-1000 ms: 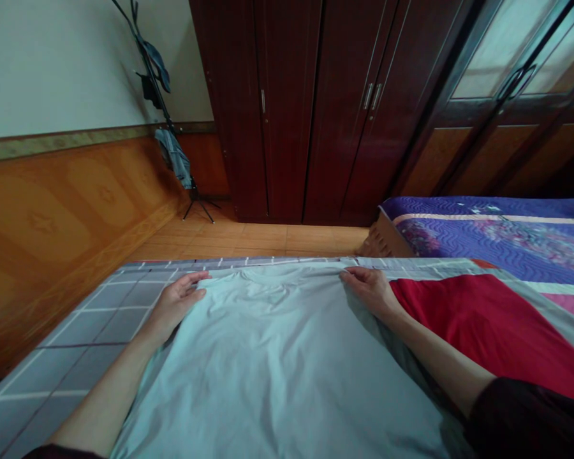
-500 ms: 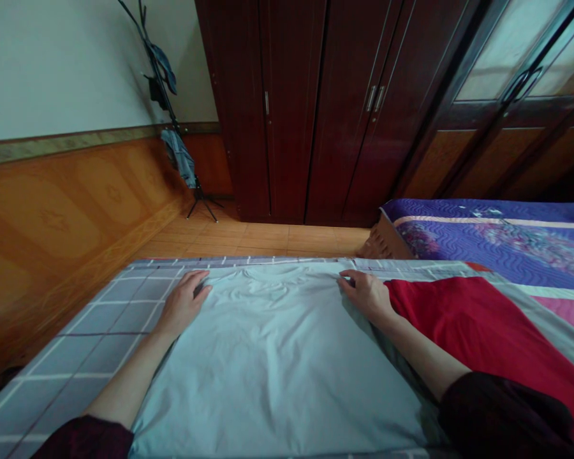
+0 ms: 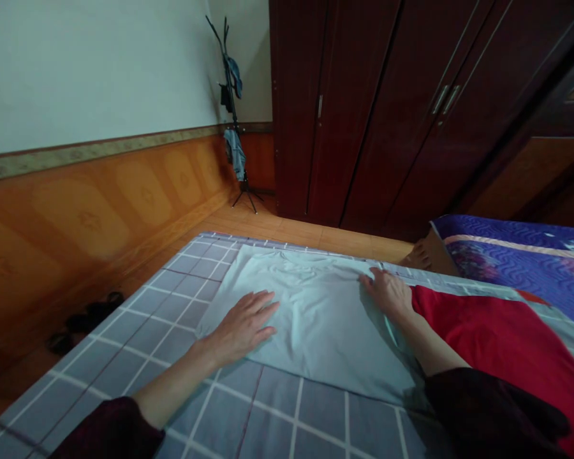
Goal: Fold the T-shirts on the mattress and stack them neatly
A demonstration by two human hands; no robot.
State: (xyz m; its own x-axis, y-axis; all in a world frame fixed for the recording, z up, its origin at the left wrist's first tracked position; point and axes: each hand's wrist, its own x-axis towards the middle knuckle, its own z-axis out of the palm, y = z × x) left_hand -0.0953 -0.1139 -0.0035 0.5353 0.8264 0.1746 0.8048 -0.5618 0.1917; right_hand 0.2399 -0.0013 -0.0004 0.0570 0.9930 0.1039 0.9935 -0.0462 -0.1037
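Lower left of the frame: my dark sleeve (image 3: 110, 433) ends at the wrist, over a grey checked bed cover (image 3: 287, 414). Dark sandals (image 3: 83, 324) sit on the floor beyond it.

Left of centre: my left hand (image 3: 242, 328) lies flat, its spread fingers (image 3: 263, 312) pressing on the shirt and gripping nothing.

Centre: a pale blue T-shirt (image 3: 310, 306) lies spread on the cover, neckline toward the far edge, under both hands. It looks light, soft and limp, so I'd judge it best taken by the hem or side edges.

Right of centre: my right hand (image 3: 387, 293) rests at the shirt's upper right edge, its curled fingers (image 3: 375, 280) close on the cloth. I can't tell whether they pinch it.

Right of the frame: a red panel (image 3: 478, 338) of the cover runs beside the shirt, and a purple quilted bedspread (image 3: 516, 255) lies beyond.
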